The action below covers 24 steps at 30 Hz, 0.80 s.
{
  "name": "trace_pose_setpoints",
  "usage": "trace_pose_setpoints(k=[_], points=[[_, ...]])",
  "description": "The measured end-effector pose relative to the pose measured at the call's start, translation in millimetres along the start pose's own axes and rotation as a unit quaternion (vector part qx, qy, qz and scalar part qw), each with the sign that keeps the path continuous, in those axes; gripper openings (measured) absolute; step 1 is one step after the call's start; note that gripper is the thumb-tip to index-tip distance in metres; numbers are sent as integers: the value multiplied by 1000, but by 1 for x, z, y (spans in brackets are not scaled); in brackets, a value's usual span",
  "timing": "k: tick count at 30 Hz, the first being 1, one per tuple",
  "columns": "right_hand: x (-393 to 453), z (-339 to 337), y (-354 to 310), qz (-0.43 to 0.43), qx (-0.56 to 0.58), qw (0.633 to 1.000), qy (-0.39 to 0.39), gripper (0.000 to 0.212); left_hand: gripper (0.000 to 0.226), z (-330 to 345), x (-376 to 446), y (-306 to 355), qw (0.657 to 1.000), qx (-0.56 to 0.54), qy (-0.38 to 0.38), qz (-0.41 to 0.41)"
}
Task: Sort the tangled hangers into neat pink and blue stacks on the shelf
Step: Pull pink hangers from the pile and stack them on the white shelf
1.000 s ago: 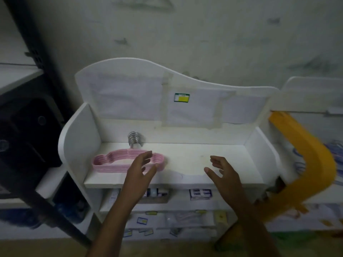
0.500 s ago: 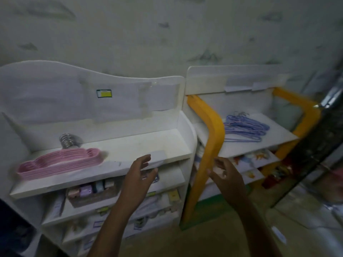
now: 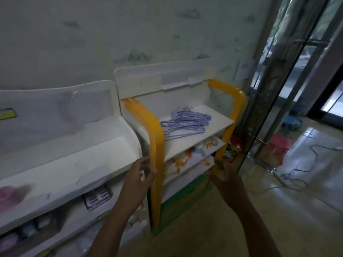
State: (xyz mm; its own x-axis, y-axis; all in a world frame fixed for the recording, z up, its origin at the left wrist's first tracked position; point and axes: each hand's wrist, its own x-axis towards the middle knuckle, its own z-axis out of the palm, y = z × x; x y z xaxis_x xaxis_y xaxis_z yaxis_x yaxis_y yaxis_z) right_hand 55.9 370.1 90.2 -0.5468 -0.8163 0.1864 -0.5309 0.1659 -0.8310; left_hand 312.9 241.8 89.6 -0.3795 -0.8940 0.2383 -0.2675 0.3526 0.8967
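Note:
A loose pile of blue hangers (image 3: pixel 185 124) lies on the top shelf (image 3: pixel 219 121) of the yellow-framed rack, with one pink hanger (image 3: pixel 182 117) tangled on top of it. At the far left edge, the stack of pink hangers (image 3: pixel 9 194) sits blurred on the white shelf (image 3: pixel 78 169). My left hand (image 3: pixel 138 178) hovers with relaxed fingers in front of the rack's yellow left post (image 3: pixel 156 145), holding nothing. Below the rack's lower shelves my right hand (image 3: pixel 225 173) hangs loosely curled and empty. Both hands are well short of the blue pile.
Lower shelves of both units hold small boxes and colourful packets (image 3: pixel 185 158). A glass door with a metal frame (image 3: pixel 278 89) stands right of the rack. Cables (image 3: pixel 289 179) trail over the glossy floor, and pink and blue items (image 3: pixel 280 143) lie beyond the glass.
The view has swung right, from the white shelf with the pink stack to the yellow rack with the blue pile. Both empty hands moved along to the rack's front.

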Motion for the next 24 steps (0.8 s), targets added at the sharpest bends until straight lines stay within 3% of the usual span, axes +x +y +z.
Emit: trace_pose_setpoints(k=[5, 10, 24], points=[[44, -20, 26, 17, -5, 1000, 17, 57, 47, 43, 52, 0, 998, -38, -25, -32], [118, -31, 33, 27, -1, 1000, 11, 49, 38, 77, 121, 6, 998, -62, -21, -17], [262, -15, 72, 43, -52, 998, 9, 55, 39, 144, 270, -32, 996, -56, -65, -31]])
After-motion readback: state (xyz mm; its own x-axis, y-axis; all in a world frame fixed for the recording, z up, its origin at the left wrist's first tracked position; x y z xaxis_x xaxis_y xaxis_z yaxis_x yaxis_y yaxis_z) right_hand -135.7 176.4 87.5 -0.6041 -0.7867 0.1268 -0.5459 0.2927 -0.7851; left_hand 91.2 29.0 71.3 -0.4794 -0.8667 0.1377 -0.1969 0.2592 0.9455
